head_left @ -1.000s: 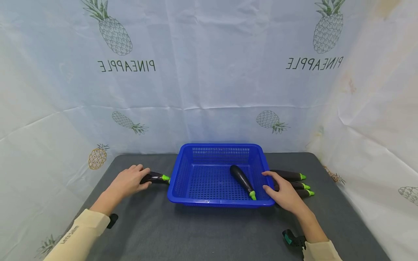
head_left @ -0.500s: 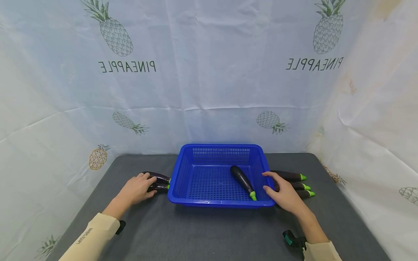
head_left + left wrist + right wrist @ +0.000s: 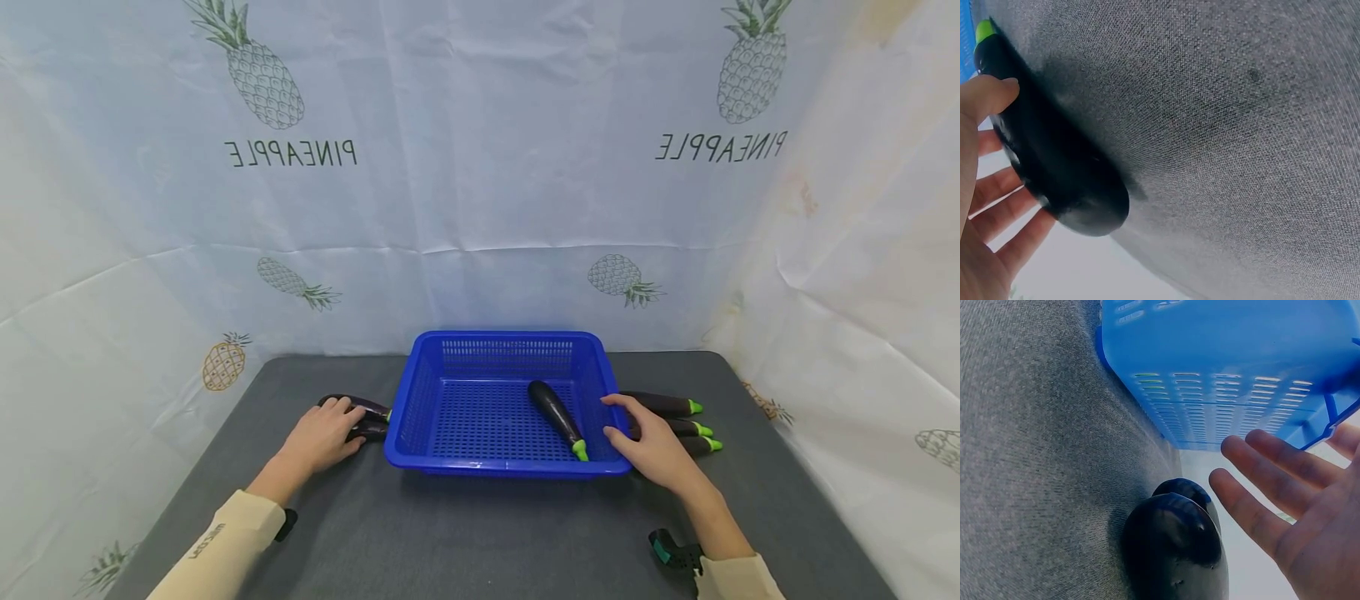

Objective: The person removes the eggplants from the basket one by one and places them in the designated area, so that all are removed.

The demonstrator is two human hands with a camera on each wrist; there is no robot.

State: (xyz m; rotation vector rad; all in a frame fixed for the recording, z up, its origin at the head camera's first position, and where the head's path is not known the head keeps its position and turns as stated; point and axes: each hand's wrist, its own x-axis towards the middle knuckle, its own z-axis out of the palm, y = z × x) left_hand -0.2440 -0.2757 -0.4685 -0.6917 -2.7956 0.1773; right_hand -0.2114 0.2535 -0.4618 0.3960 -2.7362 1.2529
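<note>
My left hand [image 3: 318,437] lies over two dark eggplants left of the blue basket [image 3: 506,467]. It grips the nearer eggplant [image 3: 1060,144], thumb on one side and fingers on the other. The far eggplant [image 3: 367,407] lies alongside, partly behind the fingers. Both green stem ends point at the basket. My right hand [image 3: 660,450] rests at the basket's right rim with fingers extended; in the right wrist view, they reach along the outer wall. One eggplant [image 3: 553,414] lies slantwise inside the basket, green end toward the front.
Three eggplants [image 3: 663,404] lie right of the basket, partly hidden by the right hand, green ends pointing right. Everything stands on a grey cloth-covered table [image 3: 465,533]. A pineapple-print curtain [image 3: 480,192] hangs right behind the table and along both sides.
My left hand has moved right and toward the front, from the far eggplant over to the nearer one, uncovering the far one. The right hand and basket have stayed put.
</note>
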